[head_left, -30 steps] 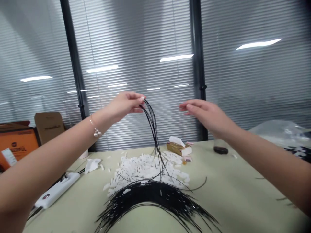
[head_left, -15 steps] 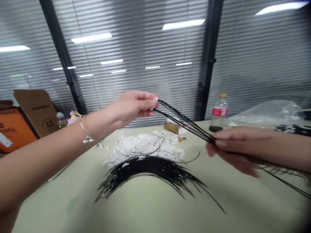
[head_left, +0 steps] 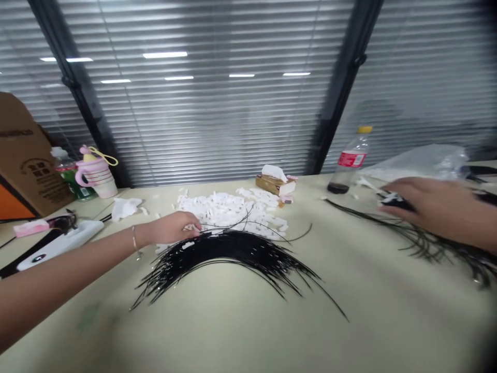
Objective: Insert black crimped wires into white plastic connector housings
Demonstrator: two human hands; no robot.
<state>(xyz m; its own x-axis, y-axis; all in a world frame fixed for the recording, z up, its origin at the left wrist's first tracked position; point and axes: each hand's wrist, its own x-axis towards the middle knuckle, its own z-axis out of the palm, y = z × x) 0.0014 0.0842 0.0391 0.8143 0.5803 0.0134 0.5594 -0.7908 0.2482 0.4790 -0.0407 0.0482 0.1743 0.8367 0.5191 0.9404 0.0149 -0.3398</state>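
cardboard box [head_left: 27, 166] | dark printed word and logo, too blurred to read; red bottle label [head_left: 351, 159] | white lettering, too small to read

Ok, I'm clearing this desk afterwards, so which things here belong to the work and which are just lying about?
Part of the work:
left hand
arched bundle of black wires
white pieces
right hand
loose bunch of black wires

Lying about:
red-labelled plastic bottle
pink cup
tissue box
white power bank
cardboard box
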